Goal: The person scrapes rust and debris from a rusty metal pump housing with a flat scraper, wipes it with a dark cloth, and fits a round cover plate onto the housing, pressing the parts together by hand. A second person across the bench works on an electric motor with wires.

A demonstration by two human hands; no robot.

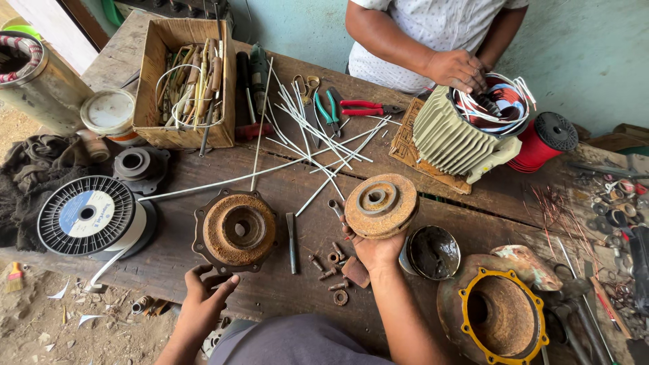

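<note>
Rust covers both motor end covers on the bench. Right hand is closed on the rusty round cover, gripping it from below w/ fingers on its near rim, disc tilted up toward the camera, held just above the bench near centre. Left hand lies open, fingertips touching the near edge of the flanged cover, which sits flat on the bench to the left.

Judging by look, both are cast metal: heavy for their size, stiff, rough and flaky w/ rust, so not slippery but dirty and likely sharp at the edges. Best hold appears to be the outer rim or the lugs on the flange; the centre bore looks too small for a firm grip.

Just near the right hand lie loose rusty bolts and nuts; a flat steel bar lies between the 2 covers. A small dark tin sits right of the wrist, and a big rusty housing w/ a yellow gasket near right. A wire spool sits far left, a cardboard box of tools at the far side, white sleeving strips spread mid-bench.

Across the bench, another person's hand rests on the windings of a ribbed stator.
</note>
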